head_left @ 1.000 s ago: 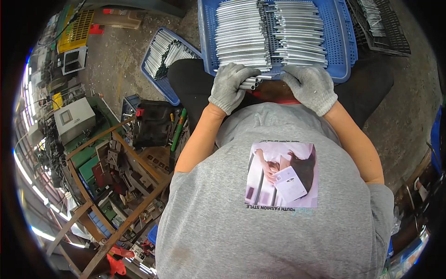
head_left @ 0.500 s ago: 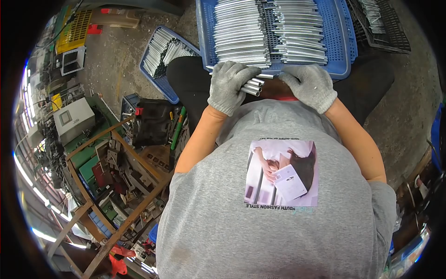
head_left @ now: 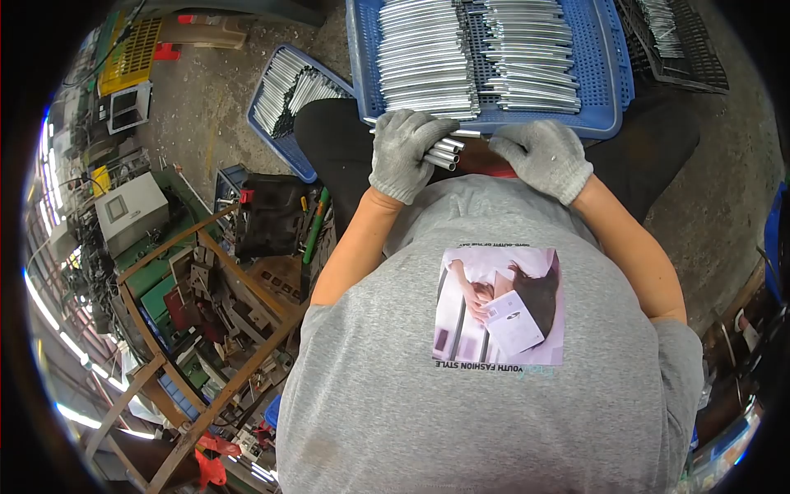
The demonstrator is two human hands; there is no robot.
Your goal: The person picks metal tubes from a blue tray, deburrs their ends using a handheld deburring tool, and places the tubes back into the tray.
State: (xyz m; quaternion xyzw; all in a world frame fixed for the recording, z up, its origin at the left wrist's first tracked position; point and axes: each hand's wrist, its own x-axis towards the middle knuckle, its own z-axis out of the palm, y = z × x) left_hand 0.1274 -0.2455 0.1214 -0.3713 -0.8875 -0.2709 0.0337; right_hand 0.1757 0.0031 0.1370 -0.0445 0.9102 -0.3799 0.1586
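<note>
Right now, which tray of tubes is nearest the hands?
The large blue tray, just beyond left hand and right hand; small blue tray is off left, black tray off right.

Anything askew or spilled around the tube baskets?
Tubes in the large blue basket look orderly. The smaller blue basket sits askew to it, partly hidden by a knee. A brownish smudge marks the grey shirt; can't tell what caused it.

One wide view, worn on my head
It looks steeply down over my grey shirt (head_left: 494, 395) and forward past my left hand (head_left: 401, 155) and right hand (head_left: 545, 160), both close, to the blue crate (head_left: 597, 70), cut off at the top edge.
</note>
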